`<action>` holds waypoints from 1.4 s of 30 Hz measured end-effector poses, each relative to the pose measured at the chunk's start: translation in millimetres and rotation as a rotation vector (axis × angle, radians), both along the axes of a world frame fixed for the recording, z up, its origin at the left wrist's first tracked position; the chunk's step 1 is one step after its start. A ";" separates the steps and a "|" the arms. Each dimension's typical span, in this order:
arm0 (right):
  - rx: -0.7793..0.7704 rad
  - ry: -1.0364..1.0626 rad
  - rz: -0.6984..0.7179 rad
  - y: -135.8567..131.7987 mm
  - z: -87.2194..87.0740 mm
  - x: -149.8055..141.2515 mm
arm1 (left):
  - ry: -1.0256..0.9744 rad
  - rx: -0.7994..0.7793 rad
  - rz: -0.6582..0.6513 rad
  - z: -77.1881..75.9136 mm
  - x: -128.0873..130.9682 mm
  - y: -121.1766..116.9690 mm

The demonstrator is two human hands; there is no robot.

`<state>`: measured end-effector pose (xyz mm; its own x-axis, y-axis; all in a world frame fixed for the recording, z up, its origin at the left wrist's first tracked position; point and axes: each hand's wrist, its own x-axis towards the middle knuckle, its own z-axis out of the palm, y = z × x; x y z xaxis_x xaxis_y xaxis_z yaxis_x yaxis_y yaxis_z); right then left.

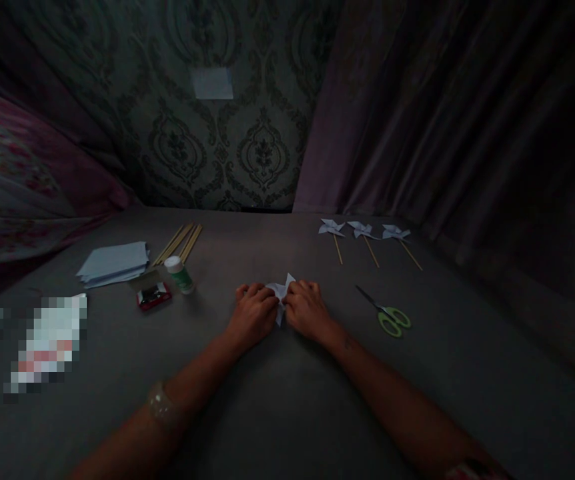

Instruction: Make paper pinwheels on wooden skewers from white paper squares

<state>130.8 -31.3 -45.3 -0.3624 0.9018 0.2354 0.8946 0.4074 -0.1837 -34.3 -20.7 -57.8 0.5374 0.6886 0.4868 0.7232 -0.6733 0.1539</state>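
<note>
Sheets (pixel 115 263) stacked left of frame; red box (pixel 153 296) near lower right of them. Sticks (pixel 177 245), upper left, slant up right. Bottle (pixel 180 275) upright beside box. Left hand (pixel 255 309), centre: fingers curled closed on left side of paper (pixel 280 292). Paper at frame centre, between hands; one tip points up, slightly right, another down; visible long axis near vertical, rest hidden. Right hand (pixel 308 308): fingers bent closed on paper's right side. Three pinwheels (pixel 361 230) upper right. Scissors (pixel 385 315), right of centre, point upper left.
</note>
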 end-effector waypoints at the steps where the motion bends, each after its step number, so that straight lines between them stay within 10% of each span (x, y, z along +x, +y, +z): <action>1: -0.017 0.010 -0.008 0.6 1.0 1.1 | 0.016 -0.015 -0.007 -0.3 0.4 -0.5; 14: 0.144 0.461 -0.232 2.1 -26.5 16.0 | 0.056 -0.112 -0.020 0.3 -0.5 -1.6; 42: 0.114 0.033 -0.003 -12.5 -12.0 1.4 | -0.049 -0.203 0.132 -5.0 -5.6 0.9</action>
